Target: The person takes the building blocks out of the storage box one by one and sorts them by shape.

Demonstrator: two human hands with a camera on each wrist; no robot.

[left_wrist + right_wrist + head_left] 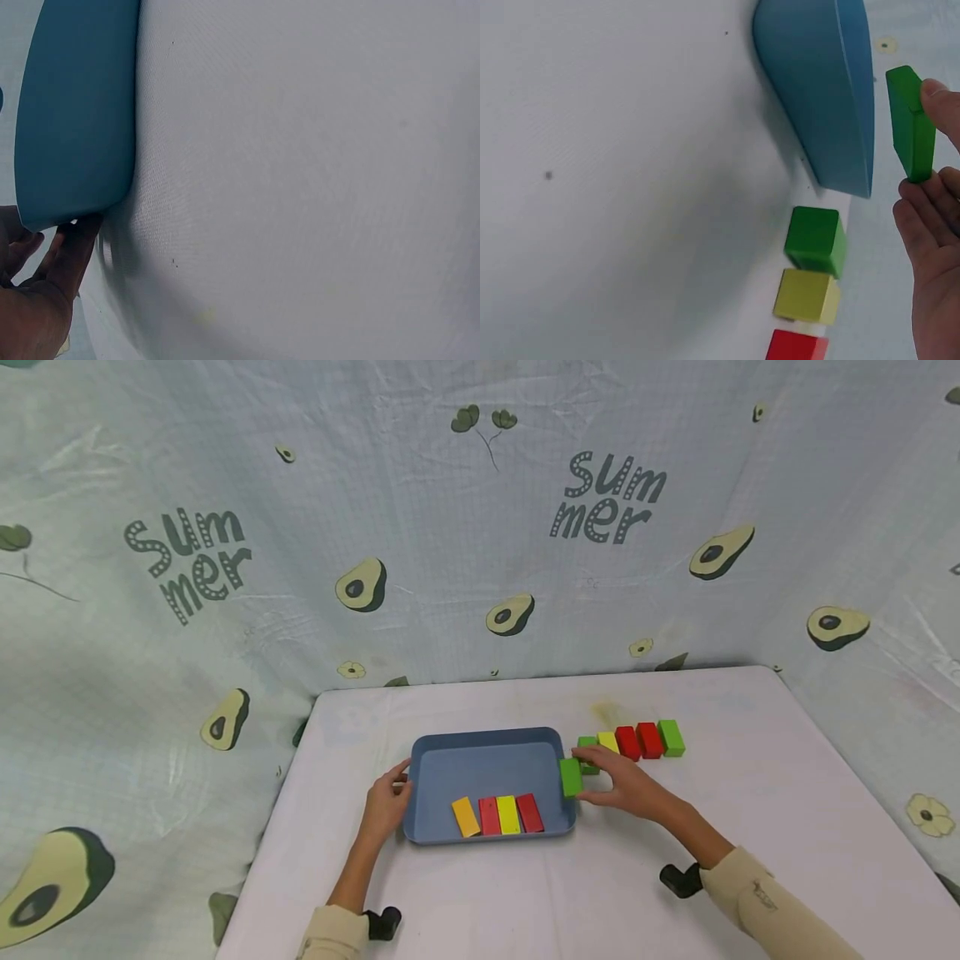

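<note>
1. a green rectangular wooden block [571, 777] is pinched between the thumb and fingers of the right hand [626, 787], lifted off the table and standing roughly upright, long axis near vertical. in the right wrist view the same green block [911, 124] shows thumb tip on one end and fingers under the other.
2. the block hangs just at the right rim of the shallow blue plastic tray [487, 748], so the tray lies directly to the left of the block, with the rim the only thing between them. the right hand is clearly the nearer hand to it.
3. inside the tray, near its front wall, lie four flat blocks side by side: an orange block [465, 817], a red block [489, 816], a yellow block [508, 814] and another red block [529, 812], long axes pointing roughly away from the person.
4. the left hand [386, 803] rests against the tray's left edge, fingers lightly curled round the rim; in the left wrist view the fingertips [71, 247] touch the tray's corner.
5. behind the right hand a row stays on the white cloth-covered table [750, 793]: a green cube-like block [587, 753], a yellow one [607, 742], two red ones [627, 742] and a green end block [671, 737], touching or nearly so.
</note>
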